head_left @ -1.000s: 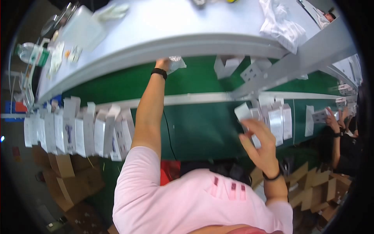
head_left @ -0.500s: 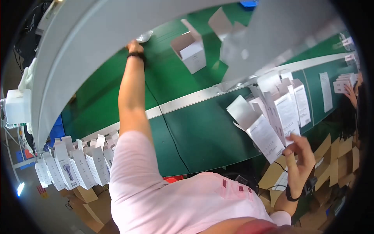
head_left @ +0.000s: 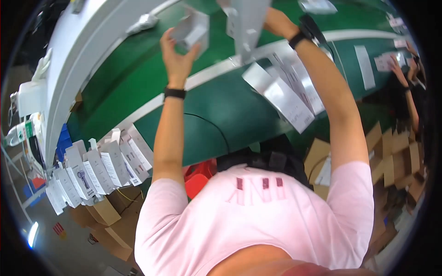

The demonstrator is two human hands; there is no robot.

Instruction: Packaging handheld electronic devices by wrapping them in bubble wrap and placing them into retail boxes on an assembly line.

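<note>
My left hand (head_left: 177, 60) grips an open white carton (head_left: 199, 34) over the green belt, thumb and fingers on either side of it; the carton is blurred. My right hand (head_left: 279, 23) reaches across to the far side, at the grey post (head_left: 251, 27). The post covers its fingertips, so what they hold cannot be made out. Part of another white carton (head_left: 231, 23) shows left of the post. Under my right forearm, several open white cartons (head_left: 290, 105) lean together on the green table. A clear plastic bag (head_left: 146, 22) lies left of my left hand.
Upright white cartons (head_left: 108, 168) stand in a row at the left, above brown cardboard boxes (head_left: 113, 207). More brown boxes (head_left: 391, 156) are at the right. A black cable (head_left: 216, 126) crosses the table. Another person's hand (head_left: 396, 66) handles small boxes at the far right.
My left hand has come right from the plastic bag to the white carton and grips it. My right hand has left the front cartons and moved far forward to the post. The view has shifted.
</note>
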